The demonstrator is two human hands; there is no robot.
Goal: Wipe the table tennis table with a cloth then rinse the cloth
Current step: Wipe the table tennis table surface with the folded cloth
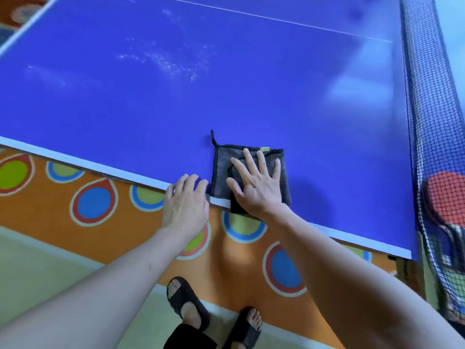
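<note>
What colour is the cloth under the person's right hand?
Dark grey with black edging, plain in the head view: the cloth.

Both hands (pixel 254 185) flat, fingers spread

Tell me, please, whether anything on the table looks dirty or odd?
Yes: whitish smudges mark the blue table far from the cloth, which the right hand presses flat, overhanging the near edge.

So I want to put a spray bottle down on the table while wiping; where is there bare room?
The blue table is bare between the grey cloth and the net, and across the wide stretch to the far white line. The near edge is crowded: the right hand presses the cloth, the left hand rests on the edge beside it.
</note>
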